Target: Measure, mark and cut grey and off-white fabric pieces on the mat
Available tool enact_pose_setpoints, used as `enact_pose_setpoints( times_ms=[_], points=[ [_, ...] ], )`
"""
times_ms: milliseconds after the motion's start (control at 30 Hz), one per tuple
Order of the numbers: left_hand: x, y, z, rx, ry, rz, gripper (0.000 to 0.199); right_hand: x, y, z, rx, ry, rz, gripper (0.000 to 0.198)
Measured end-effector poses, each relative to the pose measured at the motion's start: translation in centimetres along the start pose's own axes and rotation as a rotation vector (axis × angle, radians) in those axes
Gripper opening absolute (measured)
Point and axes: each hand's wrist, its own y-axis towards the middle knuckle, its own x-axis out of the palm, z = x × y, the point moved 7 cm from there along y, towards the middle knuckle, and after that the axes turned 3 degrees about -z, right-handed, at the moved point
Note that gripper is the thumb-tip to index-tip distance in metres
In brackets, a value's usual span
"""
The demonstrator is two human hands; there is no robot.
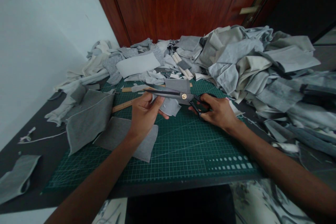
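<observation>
My right hand [216, 110] is wrapped round the black handles of a large pair of scissors [173, 94]. Their blades point left and look slightly apart. A small light grey fabric piece [170, 106] is pinched in my left hand [147, 108], just below the blades. Whether the blades touch this fabric I cannot tell. Under both hands lies a green cutting mat [181, 154] with grid lines. A flat grey fabric piece [147, 147] rests on it, partly hidden by my left forearm. Behind the scissors lies another grey piece [177, 84].
Piled fabric scraps [231, 56] fill the back and right of the table. Larger grey fabric [90, 115] lies at the left, beside a wooden ruler [122, 106]. A folded grey piece [19, 176] sits near the left front edge. A wooden door [170, 3] stands behind.
</observation>
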Motion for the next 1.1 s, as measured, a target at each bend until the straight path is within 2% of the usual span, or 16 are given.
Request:
enact_pose_setpoints(
  times_ms=[200,400,567,900,1100],
  points=[
    [-0.9,0.4,-0.3,-0.027,0.064,0.067,0.026,0.5,0.0,0.1,-0.022,-0.029,-0.042,0.025],
    [-1.0,0.4,-0.4,-0.067,0.008,0.054,0.025,0.5,0.0,0.9,0.092,0.087,0.029,0.033],
    [-0.9,0.4,-0.1,-0.058,-0.05,0.049,0.034,0.4,0.1,1.9,0.131,0.124,0.056,0.039],
    [-0.5,0.3,0.7,-0.008,-0.004,0.023,0.032,0.9,0.0,0.7,0.05,0.027,0.012,0.035],
    [-0.2,0.1,1.1,0.039,0.114,0.01,0.029,1.3,-0.1,0.8,0.086,-0.026,-0.037,0.034]
  ],
)
